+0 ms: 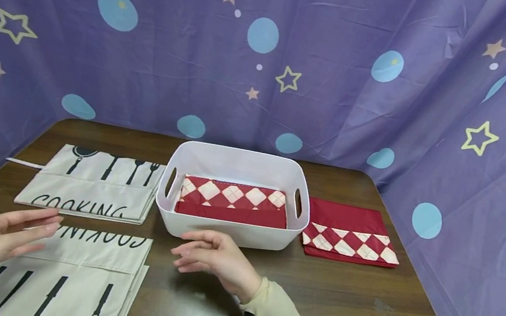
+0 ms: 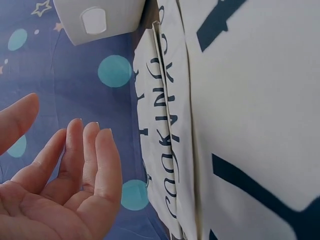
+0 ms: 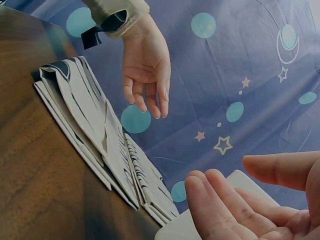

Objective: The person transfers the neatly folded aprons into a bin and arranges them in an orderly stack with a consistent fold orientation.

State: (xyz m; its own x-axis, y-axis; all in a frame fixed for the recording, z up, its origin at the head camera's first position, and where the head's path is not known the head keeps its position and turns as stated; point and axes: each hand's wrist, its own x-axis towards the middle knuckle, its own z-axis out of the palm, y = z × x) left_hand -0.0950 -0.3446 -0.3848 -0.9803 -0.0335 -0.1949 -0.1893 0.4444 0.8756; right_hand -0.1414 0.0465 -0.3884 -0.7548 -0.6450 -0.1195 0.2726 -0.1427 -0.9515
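Above the nearer folded cream cloth (image 1: 76, 284), printed with dark utensils and lettering, hovers my left hand (image 1: 3, 243), its fingers loosely extended and holding nothing. A second folded cream cloth (image 1: 98, 186), with "COOKING" on it, lies just beyond. My right hand (image 1: 221, 262) hangs over the table in front of the white bin (image 1: 229, 233), fingers relaxed and nothing in them. Inside the bin lies a folded red cloth (image 1: 232, 213) with a diamond-patterned band. Another folded red cloth (image 1: 349, 220) with the same pattern rests on the table, right of the bin.
The brown wooden table (image 1: 340, 300) carries everything. A white strap (image 1: 25, 163) sticks out left from the farther cream cloth. Behind and beside the table hangs a purple curtain (image 1: 331, 57) with stars and blue dots.
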